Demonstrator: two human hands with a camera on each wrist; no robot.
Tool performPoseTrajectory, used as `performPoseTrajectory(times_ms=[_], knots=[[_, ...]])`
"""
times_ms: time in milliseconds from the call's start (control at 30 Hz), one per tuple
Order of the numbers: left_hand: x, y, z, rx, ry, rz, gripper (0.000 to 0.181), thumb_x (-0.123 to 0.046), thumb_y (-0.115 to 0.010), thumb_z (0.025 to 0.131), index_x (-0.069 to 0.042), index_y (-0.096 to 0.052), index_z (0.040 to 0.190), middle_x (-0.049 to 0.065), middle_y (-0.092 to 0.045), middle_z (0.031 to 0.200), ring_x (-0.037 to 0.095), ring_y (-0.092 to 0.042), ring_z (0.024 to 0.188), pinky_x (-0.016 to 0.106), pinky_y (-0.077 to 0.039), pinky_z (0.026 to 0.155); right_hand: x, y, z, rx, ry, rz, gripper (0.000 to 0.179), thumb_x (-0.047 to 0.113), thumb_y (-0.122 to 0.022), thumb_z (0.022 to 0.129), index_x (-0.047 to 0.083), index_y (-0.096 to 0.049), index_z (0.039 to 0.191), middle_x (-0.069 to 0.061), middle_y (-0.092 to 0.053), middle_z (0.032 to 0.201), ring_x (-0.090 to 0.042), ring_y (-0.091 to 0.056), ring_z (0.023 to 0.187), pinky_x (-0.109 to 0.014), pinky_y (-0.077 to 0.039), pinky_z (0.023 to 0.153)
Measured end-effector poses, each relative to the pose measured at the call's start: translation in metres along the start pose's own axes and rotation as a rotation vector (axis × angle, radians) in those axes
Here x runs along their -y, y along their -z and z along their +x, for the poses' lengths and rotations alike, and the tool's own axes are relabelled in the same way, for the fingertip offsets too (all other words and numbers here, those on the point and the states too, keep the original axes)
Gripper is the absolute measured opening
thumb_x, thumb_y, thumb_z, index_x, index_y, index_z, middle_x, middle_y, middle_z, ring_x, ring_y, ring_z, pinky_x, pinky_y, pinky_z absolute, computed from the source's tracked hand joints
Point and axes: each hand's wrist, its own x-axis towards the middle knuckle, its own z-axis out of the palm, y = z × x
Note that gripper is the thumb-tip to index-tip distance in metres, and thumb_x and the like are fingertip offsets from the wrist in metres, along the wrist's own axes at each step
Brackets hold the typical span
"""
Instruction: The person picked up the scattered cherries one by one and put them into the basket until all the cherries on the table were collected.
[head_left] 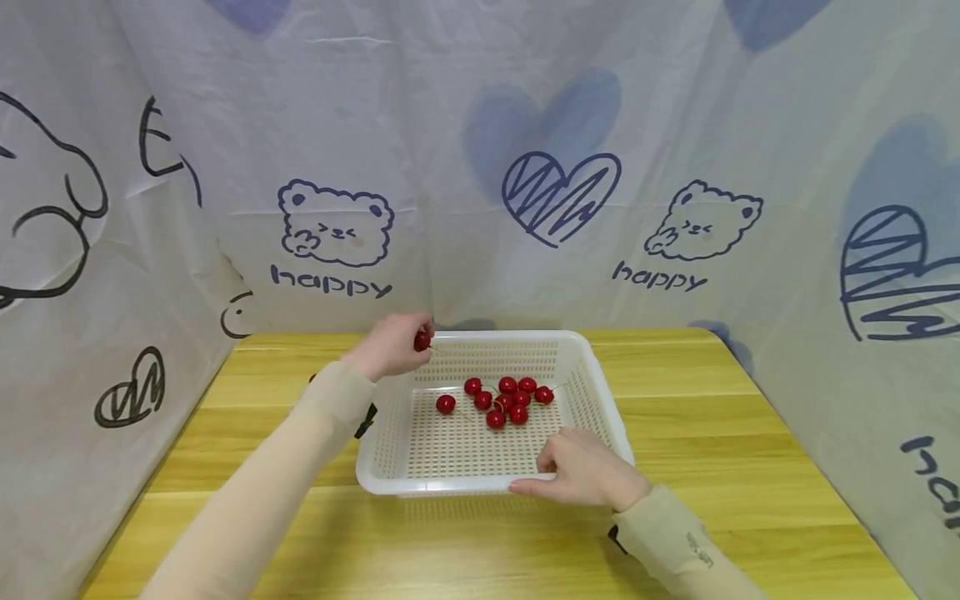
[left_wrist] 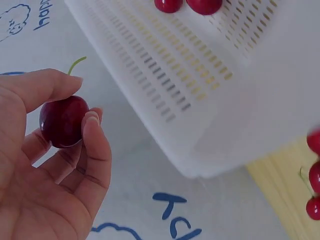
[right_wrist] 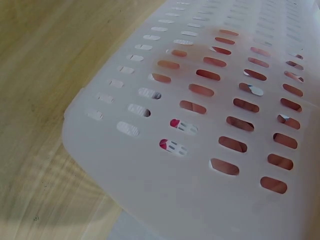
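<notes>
Nearest, the right hand (head_left: 585, 477) gripped the basket (head_left: 390, 467) rim, fingers curled over it; the left hand (head_left: 390, 346) pinched a cherry (head_left: 422, 340) at the far corner. Ten-odd cherries (head_left: 504, 400) already lay inside; this one remained, seemingly

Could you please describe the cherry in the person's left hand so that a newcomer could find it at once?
Start at the white basket on the wooden table and go to its far left corner. There the left hand pinches one dark red cherry between its fingers. Unlike the cherries in the basket, it is held up above the rim, alone.
</notes>
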Motion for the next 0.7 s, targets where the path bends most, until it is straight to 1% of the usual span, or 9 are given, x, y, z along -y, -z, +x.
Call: performPoseTrajectory(times_ms=[100,167,333,500,700], knots=[[-0.005,-0.004,0.002,0.013,0.0,-0.011,0.017,-0.006,-0.068,0.085,-0.006,-0.06,0.1,0.008,-0.065,0.09,0.02,-0.058,0.081,0.031,-0.051,0.072,0.001,0.001,0.0,0.006,-0.002,0.001,0.064,0.072,-0.061,0.087,0.028,-0.032,0.049,0.018,-0.019,0.046,0.0,-0.018,0.047,-0.02,-0.021,0.048],[-0.007,-0.008,0.004,0.021,0.0,-0.014,0.015,-0.006,-0.068,0.085,-0.006,-0.06,0.098,0.008,-0.064,0.088,0.019,-0.057,0.079,0.03,-0.05,0.071,0.001,0.001,0.0,0.007,-0.002,-0.002,0.064,0.072,-0.06,0.087,0.028,-0.032,0.049,0.018,-0.019,0.046,0.0,-0.018,0.047,-0.02,-0.021,0.048],[-0.011,-0.015,0.007,0.034,0.001,0.01,0.012,-0.005,-0.067,0.084,-0.007,-0.058,0.092,0.006,-0.06,0.083,0.019,-0.054,0.076,0.029,-0.045,0.068,0.002,0.002,0.0,0.005,-0.003,-0.001,0.064,0.071,-0.061,0.087,0.028,-0.032,0.049,0.018,-0.018,0.047,0.0,-0.017,0.048,-0.02,-0.021,0.048],[-0.017,-0.017,0.008,0.055,0.002,0.039,0.013,-0.005,-0.068,0.085,-0.007,-0.059,0.095,0.005,-0.062,0.083,0.019,-0.055,0.076,0.029,-0.046,0.07,0.002,0.003,-0.001,0.004,-0.008,0.003,0.064,0.07,-0.062,0.086,0.028,-0.031,0.049,0.017,-0.018,0.047,-0.001,-0.017,0.048,-0.02,-0.021,0.049],[-0.022,-0.024,0.011,0.063,-0.021,0.045,0.015,-0.004,-0.067,0.085,-0.007,-0.059,0.097,0.005,-0.062,0.084,0.017,-0.055,0.075,0.029,-0.046,0.069,0.002,0.003,-0.001,0.007,-0.016,0.002,0.064,0.07,-0.062,0.086,0.028,-0.03,0.05,0.017,-0.018,0.047,-0.001,-0.017,0.048,-0.019,-0.021,0.049]])
